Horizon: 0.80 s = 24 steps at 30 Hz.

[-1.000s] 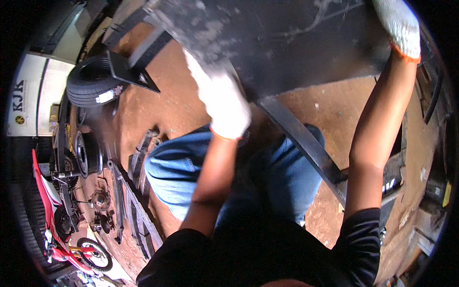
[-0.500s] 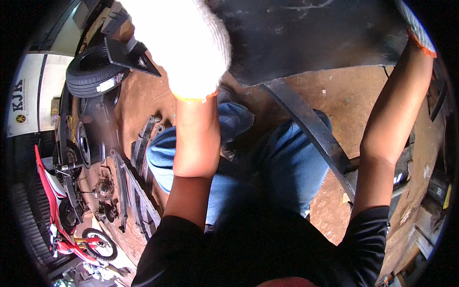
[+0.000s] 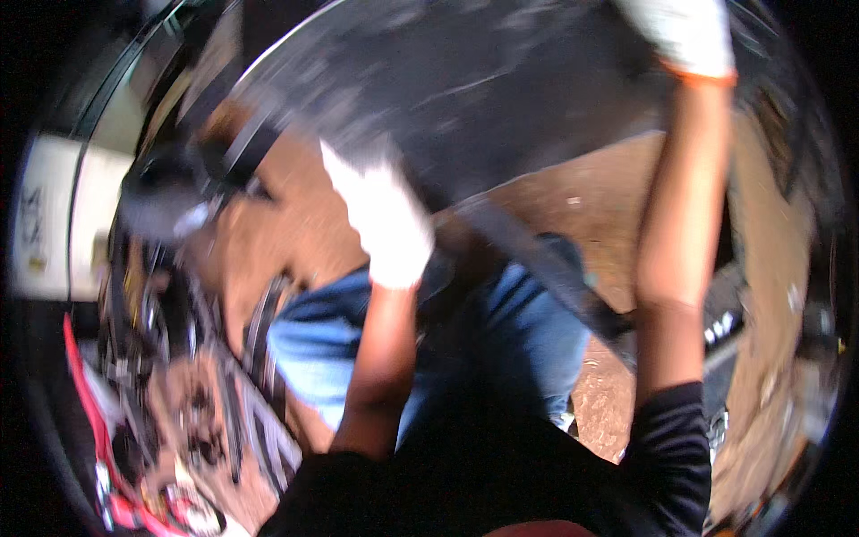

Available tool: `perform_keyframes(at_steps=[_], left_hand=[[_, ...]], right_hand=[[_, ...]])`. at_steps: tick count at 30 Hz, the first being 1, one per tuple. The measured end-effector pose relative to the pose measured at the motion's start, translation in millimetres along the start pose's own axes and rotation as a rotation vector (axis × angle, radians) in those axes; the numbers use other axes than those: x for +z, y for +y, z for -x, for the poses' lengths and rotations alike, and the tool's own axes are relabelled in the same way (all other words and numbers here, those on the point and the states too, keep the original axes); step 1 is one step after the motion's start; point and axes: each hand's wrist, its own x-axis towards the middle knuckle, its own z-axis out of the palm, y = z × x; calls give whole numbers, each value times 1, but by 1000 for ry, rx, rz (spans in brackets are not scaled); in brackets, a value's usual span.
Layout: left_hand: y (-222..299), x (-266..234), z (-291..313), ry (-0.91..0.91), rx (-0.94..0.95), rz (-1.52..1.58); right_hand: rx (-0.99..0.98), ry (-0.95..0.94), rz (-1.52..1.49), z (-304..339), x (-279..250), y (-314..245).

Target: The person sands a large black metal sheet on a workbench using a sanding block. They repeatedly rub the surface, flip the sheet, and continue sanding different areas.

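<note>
A large dark flat sheet [image 3: 528, 98], perhaps metal, fills the upper middle, its near edge slanting up to the right. My left hand [image 3: 380, 215], in a white knit glove with an orange cuff, is beside the sheet's near left corner. Motion blurs its fingers, and I cannot tell whether it touches the sheet. My right hand [image 3: 689, 40], gloved the same way, overlaps the sheet's right part near the top of the view. Its fingers are smeared and partly cut off. Below the sheet a dark flat bar [image 3: 537, 255] slants down to the right, across my jeans.
On the left a tyre [image 3: 165, 197] stands near a white panel [image 3: 63, 215]. Long metal bars [image 3: 259, 412] and small parts lie on the brown ground beside my left leg. A red and white motorcycle [image 3: 98, 430] is at the far left. Assorted items line the right rim.
My left hand has come down off the sheet's left part, nearer my body. The right hand has moved left in view. The whole view has shifted, with the surroundings lower and blurred.
</note>
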Motion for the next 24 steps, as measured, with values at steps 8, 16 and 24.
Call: perform_keyframes(at_steps=[8, 16, 24], left_hand=[[-51, -43, -41, 153, 559, -409], [-51, -57, -51, 198, 623, -549], [-127, -30, -11, 329, 631, -2348]], right_hand=[[117, 79, -41, 5, 4, -4], [238, 131, -103, 1, 21, -18], [274, 215, -252, 1, 28, -13]])
